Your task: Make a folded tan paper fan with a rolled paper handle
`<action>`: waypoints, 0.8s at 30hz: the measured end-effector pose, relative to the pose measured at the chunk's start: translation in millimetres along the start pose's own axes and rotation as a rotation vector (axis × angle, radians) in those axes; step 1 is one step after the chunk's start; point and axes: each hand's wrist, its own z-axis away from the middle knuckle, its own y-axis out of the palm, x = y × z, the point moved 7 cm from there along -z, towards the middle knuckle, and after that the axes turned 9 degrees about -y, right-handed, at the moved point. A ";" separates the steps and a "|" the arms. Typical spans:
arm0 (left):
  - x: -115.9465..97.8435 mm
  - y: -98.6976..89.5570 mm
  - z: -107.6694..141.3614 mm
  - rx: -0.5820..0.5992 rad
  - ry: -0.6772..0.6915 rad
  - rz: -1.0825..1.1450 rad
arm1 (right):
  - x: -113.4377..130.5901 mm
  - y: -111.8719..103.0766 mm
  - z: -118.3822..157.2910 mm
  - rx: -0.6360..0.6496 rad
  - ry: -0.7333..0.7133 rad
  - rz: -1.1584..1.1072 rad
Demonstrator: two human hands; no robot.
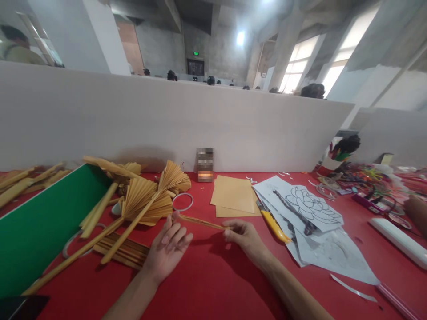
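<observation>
A narrow folded strip of tan paper (202, 222) is held level above the red table (213, 284). My left hand (171, 244) pinches its left end, palm turned up and the other fingers curled. At the right end, the thumb and fingers of my right hand (245, 238) close on the strip. Pleated paper fans (147, 200) on rolled paper sticks lie to the left of my left hand, with a stack of folded strips (122, 249) beneath them. Behind the held strip are flat tan paper sheets (233, 194) and a white ring (182, 202).
A green board (53, 226) stands at the left. On the right are a yellow cutter (275, 226), printed flower drawings (310, 206), a white bar (398, 242), and a cup of pens (328, 164). A white partition (160, 120) runs behind; another person's arm (416, 213) shows at the right edge.
</observation>
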 end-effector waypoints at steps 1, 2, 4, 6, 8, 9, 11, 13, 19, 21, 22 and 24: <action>-0.9 1.2 -0.3 -0.003 0.015 0.002 | 0.9 2.6 1.1 0.008 -0.016 0.038; -1.8 2.3 -0.7 -0.007 0.029 0.002 | 2.7 4.6 2.4 0.008 -0.040 0.094; -4.2 3.6 -1.6 -0.014 0.055 -0.002 | 9.4 6.5 5.9 -0.021 -0.116 0.249; -7.6 3.9 -2.9 -0.020 0.081 -0.017 | 17.2 8.5 10.2 -0.048 -0.198 0.416; -10.9 2.8 -4.6 -0.036 0.101 -0.055 | 22.4 12.0 13.8 -0.040 -0.246 0.521; -12.4 1.6 -5.5 -0.050 0.111 -0.084 | 23.7 14.6 15.2 -0.016 -0.254 0.546; -14.9 -1.9 -7.3 -0.092 0.144 -0.170 | 24.4 21.7 17.6 0.067 -0.245 0.557; -16.3 -7.0 -8.9 -0.154 0.182 -0.274 | 24.1 29.2 20.0 0.155 -0.214 0.532; -15.4 -14.9 -11.9 -0.263 0.248 -0.441 | 23.6 38.3 22.4 0.227 -0.142 0.310; -16.2 -11.7 -11.9 -0.248 0.250 -0.444 | 24.6 35.7 21.3 0.211 -0.153 0.272; -16.6 -9.4 -11.7 -0.233 0.248 -0.437 | 25.0 33.7 20.6 0.197 -0.159 0.264; -15.9 -5.4 -10.8 -0.198 0.239 -0.412 | 25.7 30.0 19.7 0.169 -0.168 0.253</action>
